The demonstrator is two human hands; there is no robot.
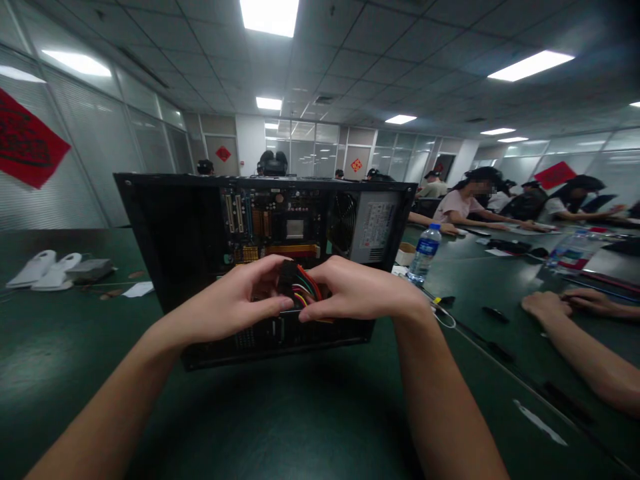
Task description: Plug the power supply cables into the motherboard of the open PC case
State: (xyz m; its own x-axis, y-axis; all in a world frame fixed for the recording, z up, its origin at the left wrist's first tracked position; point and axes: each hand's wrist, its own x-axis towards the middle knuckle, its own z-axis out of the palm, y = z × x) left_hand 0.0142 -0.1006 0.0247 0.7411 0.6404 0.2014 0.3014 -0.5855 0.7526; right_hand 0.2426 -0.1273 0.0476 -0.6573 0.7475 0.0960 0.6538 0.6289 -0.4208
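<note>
An open black computer case (165,233) lies on its side on the dark green table (300,413), its motherboard (280,227) and power supply (375,230) facing me. My left hand (240,297) and my right hand (360,290) meet in front of the case. Both pinch a black power connector (289,277) with a bundle of red, yellow and orange wires (307,287). The fingers of both hands are closed round the connector and its wires, just above the lower edge of the case.
A water bottle (425,253) stands right of the case. Another person's forearm and hands (575,320) rest on the table at the right. White objects and a grey box (55,270) lie at the far left. Several people sit at the back right.
</note>
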